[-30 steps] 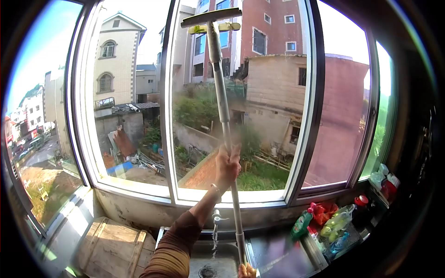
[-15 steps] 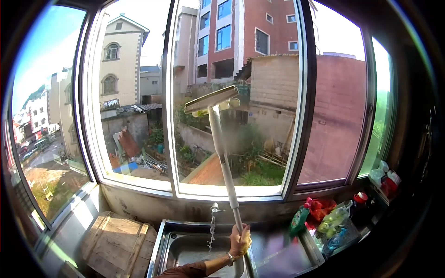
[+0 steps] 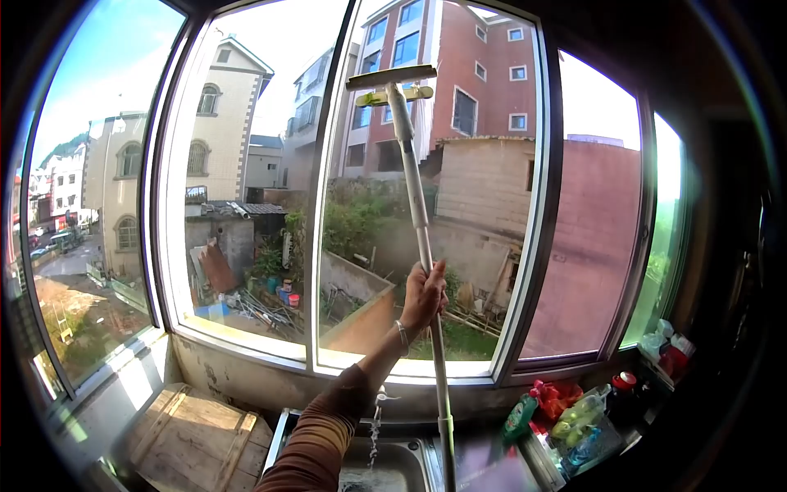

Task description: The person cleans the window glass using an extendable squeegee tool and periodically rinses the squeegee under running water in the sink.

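Note:
My left hand is closed around the pale pole of a long-handled window squeegee, with a bracelet at the wrist. The squeegee's head is at the upper part of the middle window pane, in front of the red building seen outside. It has a dark blade edge and a yellowish bar below it. From my hand the pole runs down past the sink to the bottom edge of the view. My right hand is out of view.
Water runs from a faucet into the sink. A wooden board lies at the left. A green bottle, a red bag and a bag of green produce stand at the right. Window frames divide the panes.
The squeegee head has moved up the pane and is now nearly level. My left hand has risen from over the sink to in front of the glass, still around the pole.

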{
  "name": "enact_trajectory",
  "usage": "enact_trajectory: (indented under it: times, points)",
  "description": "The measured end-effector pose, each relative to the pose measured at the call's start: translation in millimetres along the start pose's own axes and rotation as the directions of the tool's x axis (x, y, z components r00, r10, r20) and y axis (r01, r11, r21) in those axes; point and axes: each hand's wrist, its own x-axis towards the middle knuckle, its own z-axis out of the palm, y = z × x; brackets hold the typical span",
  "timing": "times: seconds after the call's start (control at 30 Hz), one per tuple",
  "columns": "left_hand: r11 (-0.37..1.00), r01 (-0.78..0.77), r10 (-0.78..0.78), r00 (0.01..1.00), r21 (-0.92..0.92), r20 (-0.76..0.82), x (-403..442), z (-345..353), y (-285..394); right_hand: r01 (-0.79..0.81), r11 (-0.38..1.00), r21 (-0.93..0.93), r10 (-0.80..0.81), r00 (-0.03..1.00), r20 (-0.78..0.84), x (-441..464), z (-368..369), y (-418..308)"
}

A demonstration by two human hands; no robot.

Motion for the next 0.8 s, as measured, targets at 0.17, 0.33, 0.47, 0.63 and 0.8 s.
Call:
enact_trajectory:
  times: [0.17,0.33,0.47,0.63,0.8]
  points:
    - [0.983,-0.066,0.072,0.997,0.171,-0.027,118.6,-15.0,56.5,-0.227,0.869,0.439,0.137,0.964,0.227,93.7,2.8,-131.5]
    - [0.414,0.001,0.182,0.98,0.91,-0.083,164.3,-16.3,130.5,-0.094,0.829,0.551,-0.043,0.972,0.231,161.6,39.3,-217.2]
    - [0.224,-0.105,0.242,0.969,0.969,0.049,129.2,-30.3,109.7,0.086,0.871,0.484,-0.185,0.969,0.161,223.3,53.4,-273.0]
    - [0.313,-0.184,0.469,0.883,0.932,0.017,123.1,-62.0,75.1,0.15,0.837,0.526,-0.253,0.959,0.129,280.0,92.6,-308.3]
    - [0.257,-0.152,0.482,0.876,0.954,0.009,171.1,-88.0,90.7,0.181,0.759,0.626,-0.299,0.95,0.088,322.7,132.1,-330.7]
